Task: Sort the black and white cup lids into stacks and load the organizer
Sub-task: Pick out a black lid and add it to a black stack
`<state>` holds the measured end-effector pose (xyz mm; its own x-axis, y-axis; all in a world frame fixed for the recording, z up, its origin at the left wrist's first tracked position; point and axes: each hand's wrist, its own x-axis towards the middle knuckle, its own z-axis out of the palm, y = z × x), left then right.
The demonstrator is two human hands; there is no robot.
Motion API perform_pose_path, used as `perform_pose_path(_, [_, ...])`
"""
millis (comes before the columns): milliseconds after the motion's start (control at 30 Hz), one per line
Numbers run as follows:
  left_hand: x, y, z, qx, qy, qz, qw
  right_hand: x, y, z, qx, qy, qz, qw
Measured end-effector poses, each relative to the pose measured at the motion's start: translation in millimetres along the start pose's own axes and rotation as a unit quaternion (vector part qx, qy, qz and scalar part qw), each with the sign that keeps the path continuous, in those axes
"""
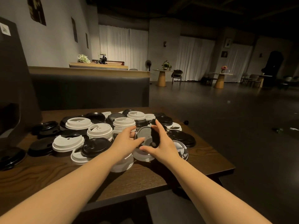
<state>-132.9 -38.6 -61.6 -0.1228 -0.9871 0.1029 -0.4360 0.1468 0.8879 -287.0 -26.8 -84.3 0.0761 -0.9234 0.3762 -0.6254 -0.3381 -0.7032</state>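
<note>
I'm gripping one black lid [144,136] between my left hand [125,139] and right hand [161,143], holding it just over the mixed pile [97,133] on the table [145,178]. I'm guessing we're early in the sorting, so next it's needing a clear spot for a black stack.

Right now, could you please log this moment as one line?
stage: sorting | left hand + right hand: holding black lid over mixed pile | table
</note>
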Motion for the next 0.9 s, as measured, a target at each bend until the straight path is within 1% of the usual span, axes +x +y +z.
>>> perform_pose_path(100, [2.3, -2.2, -4.2, -0.040, 0.034, -0.013, 0.999, -2.3, 0.2, -4.7, 0.000, -0.005, -0.008, 1.000])
perform_pose_path(167, [2.3, -2.2, -8.0, -0.066, 0.056, -0.012, 0.996, -3.3, 3.0, -13.1, -0.039, 0.036, -0.015, 0.998])
perform_pose_path(233, [2.4, -2.4, -11.1, -0.073, 0.065, -0.011, 0.995, -1.8, 10.8, -23.2, -0.116, 0.089, -0.010, 0.989])
perform_pose_path(333, [0.6, -1.4, -10.2, -0.083, 0.057, 0.003, 0.995, 1.0, 23.5, -36.8, -0.197, 0.124, 0.070, 0.970])
perform_pose_path(400, [-0.1, -1.1, -8.6, -0.089, 0.055, 0.006, 0.995, 1.1, 30.1, -42.7, -0.200, 0.128, 0.127, 0.963])
perform_pose_path(467, [0.1, -2.4, -8.0, -0.081, 0.047, -0.001, 0.996, 0.0, 36.5, -46.5, -0.188, 0.126, 0.165, 0.960])
perform_pose_path(567, [0.9, -4.4, -6.0, -0.029, 0.035, -0.006, 0.999, -4.8, 41.9, -50.5, -0.193, 0.109, 0.202, 0.954])
perform_pose_path(667, [0.5, -4.9, 0.0, 0.046, 0.055, -0.005, 0.997, -10.9, 41.6, -48.8, -0.206, 0.090, 0.215, 0.950])
perform_pose_path(800, [3.3, -7.7, 3.3, 0.114, 0.069, -0.005, 0.991, -14.0, 37.3, -41.0, -0.148, 0.074, 0.238, 0.957])
perform_pose_path(900, [4.4, -8.2, 1.6, 0.142, 0.069, -0.005, 0.987, -13.1, 34.4, -39.0, -0.109, 0.094, 0.232, 0.962])
